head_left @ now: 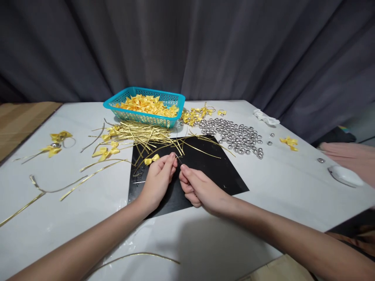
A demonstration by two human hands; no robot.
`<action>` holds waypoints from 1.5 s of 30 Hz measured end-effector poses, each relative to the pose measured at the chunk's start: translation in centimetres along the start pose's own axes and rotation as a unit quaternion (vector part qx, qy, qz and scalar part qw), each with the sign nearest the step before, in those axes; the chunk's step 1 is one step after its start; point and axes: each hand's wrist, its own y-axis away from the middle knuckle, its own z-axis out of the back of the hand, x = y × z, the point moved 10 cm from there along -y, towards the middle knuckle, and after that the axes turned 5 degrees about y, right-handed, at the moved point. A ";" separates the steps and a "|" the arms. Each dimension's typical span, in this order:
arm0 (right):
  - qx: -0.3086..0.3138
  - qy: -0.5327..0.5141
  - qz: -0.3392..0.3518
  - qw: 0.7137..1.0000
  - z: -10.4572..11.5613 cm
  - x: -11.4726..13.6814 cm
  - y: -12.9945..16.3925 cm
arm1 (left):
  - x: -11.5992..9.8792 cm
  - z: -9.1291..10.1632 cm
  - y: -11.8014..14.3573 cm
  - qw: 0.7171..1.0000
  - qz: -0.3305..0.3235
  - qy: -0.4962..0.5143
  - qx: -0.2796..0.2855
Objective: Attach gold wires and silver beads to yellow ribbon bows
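Over a black sheet, my left hand and my right hand are close together, both closed with thumb and forefinger pinched. A short piece of a thin twist tie shows between the fingertips; most of it is hidden by the fingers. A yellow ribbon bow lies just behind my left hand. Beyond the hands is a heap of gold twist ties, some reaching onto the black sheet.
A teal basket of yellow bows stands at the back. Silver, heart-like beads are heaped to its right. Bows with ties lie at left, loose bows at right. A white dish and crumpled tissue sit on the table's right side.
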 end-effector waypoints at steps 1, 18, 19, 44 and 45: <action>0.000 -0.008 -0.005 1.000 0.0 0.0 0.0 | 0.0 0.0 0.0 1.000 -0.001 0.000 0.002; 0.022 -0.061 -0.030 0.997 -0.4 0.0 0.1 | 0.0 0.0 -0.1 1.000 -0.002 -0.002 0.001; 0.020 -0.062 -0.029 0.997 -0.4 0.0 0.1 | 0.0 0.0 -0.1 1.000 -0.002 -0.003 0.001; 0.021 -0.087 -0.037 0.995 -0.7 -0.3 0.0 | -0.2 0.4 -0.1 0.999 -0.018 0.001 -0.034; 0.021 -0.088 -0.038 0.995 -0.7 -0.3 0.0 | -0.1 0.4 -0.1 0.999 -0.018 0.001 -0.034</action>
